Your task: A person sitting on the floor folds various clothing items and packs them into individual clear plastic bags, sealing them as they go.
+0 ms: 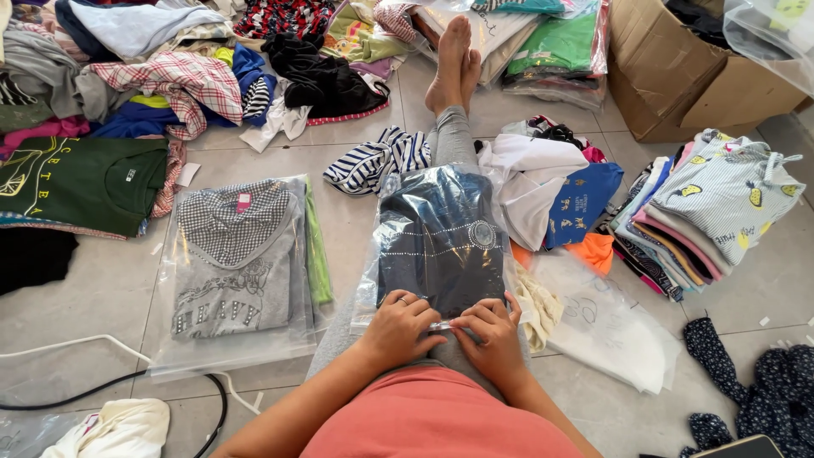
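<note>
Both hands, left hand and right hand, pinch the clear bag holding a dark top, grey bagged shirt at 9 o'clock.

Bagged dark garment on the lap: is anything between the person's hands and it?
Nothing visible. The left hand and right hand already rest on the near edge of the clear bag holding the dark garment, fingers pinching it.

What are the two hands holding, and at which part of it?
Both the left hand and right hand pinch the near open edge of the clear plastic bag containing a dark garment.
</note>
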